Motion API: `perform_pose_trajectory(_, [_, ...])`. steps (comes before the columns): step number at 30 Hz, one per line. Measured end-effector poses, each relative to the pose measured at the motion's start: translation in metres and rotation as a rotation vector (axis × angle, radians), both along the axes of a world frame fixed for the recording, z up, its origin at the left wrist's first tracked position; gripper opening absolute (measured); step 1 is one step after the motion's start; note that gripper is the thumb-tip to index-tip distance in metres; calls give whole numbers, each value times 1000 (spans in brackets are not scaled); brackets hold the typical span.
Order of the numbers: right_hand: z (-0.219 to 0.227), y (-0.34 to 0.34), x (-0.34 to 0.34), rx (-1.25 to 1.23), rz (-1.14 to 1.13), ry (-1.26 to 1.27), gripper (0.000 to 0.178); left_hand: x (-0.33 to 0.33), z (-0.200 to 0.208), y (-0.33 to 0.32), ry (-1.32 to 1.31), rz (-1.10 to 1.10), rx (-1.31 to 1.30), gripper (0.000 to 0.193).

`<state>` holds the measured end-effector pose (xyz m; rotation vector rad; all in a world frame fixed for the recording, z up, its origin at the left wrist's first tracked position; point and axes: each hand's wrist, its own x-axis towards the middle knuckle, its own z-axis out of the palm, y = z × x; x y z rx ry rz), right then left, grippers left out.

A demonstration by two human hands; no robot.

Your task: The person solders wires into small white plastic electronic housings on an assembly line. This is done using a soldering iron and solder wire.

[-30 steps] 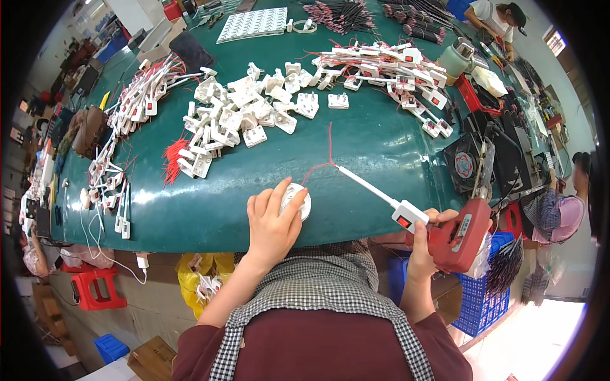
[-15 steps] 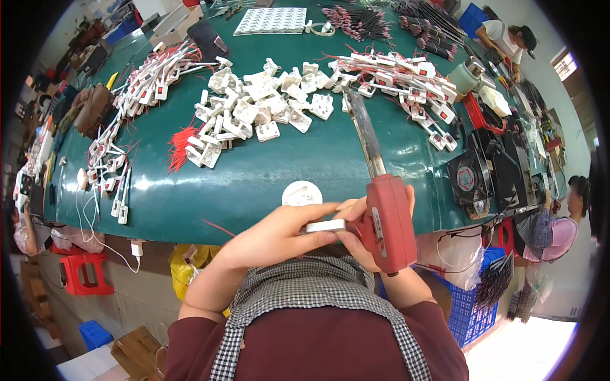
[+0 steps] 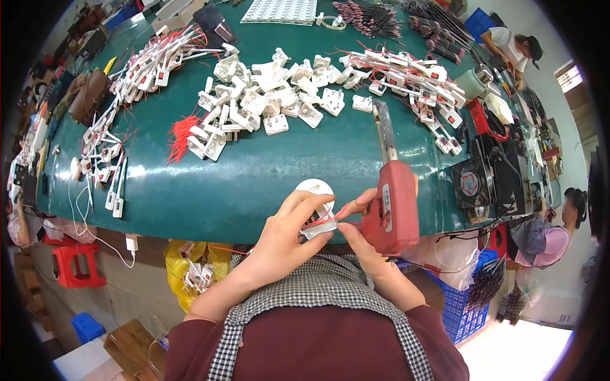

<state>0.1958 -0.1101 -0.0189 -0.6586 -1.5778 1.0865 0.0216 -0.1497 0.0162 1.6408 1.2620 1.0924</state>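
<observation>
My left hand [image 3: 293, 223] grips a small white plastic plug housing [image 3: 318, 230] at the table's near edge, thumb below and fingers over it. Across the housing runs a thin red wire [image 3: 330, 220]. My right hand [image 3: 365, 238] has its thumb and forefinger close together at the wire's end; its other fingers hold a red gun-shaped tool [image 3: 397, 206] with a long metal shaft pointing away from me. Just beyond my left fingers is a round white piece [image 3: 316, 186], partly hidden by them.
A heap of white plug parts [image 3: 267, 95] covers the table's middle, beside red wires [image 3: 182, 136]. White switch pieces with cables lie left [image 3: 149, 70] and right [image 3: 413, 76]. A small fan [image 3: 473, 181] stands at right. A yellow bag [image 3: 181, 270] hangs below the edge.
The white housing has turned and tilted in my left hand, and the red wire now lies across it. My right fingertips have come to the wire. The red tool has shifted slightly right.
</observation>
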Motion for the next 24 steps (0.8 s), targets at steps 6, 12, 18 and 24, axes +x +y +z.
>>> perform_pose_trajectory(6, [16, 3, -11, 16, -75, -91, 104, 2, -2, 0, 6, 17, -57, 43])
perform_pose_trajectory(12, [29, 0, -23, 54, 122, 10, 98, 5, -10, 1, -11, 106, -38, 32])
perform_pose_trajectory(18, [20, 5, -17, 147, -114, -184, 95, 2, -2, -3, -379, 98, -364, 25])
perform_pose_trajectory(24, [10, 5, -18, 157, -51, -186, 102, 2, -5, -4, -118, 81, -69, 23])
